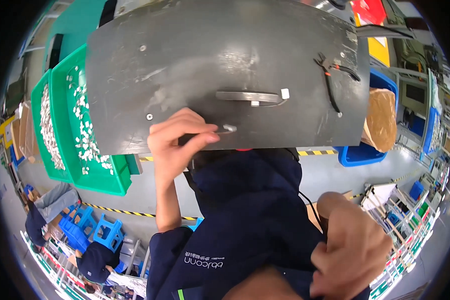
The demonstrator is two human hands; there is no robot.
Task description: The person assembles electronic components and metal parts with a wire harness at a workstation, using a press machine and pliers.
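At the near edge of the dark worktable [185,65], my left hand [177,137] pinches a short thin wire between thumb and forefinger. A small whitish connector [229,128] shows at the wire's free end, just above the tabletop. Farther off lies a narrow grey metal bar [247,96]. Against its near side sits a white connector [255,103], joined by a thin cable to another white connector [285,93]. My right hand [355,245] is raised close to the camera, away from the table, its fingers curled in. What it holds, if anything, is hidden.
Cutting pliers [330,75] with black and orange handles lie splayed on the right. Green bins [117,177] with many small white connectors adjoin the table's left side. At the right, a blue bin [355,157] holds a brown paper-like bag [381,120]. Other people work behind, lower left.
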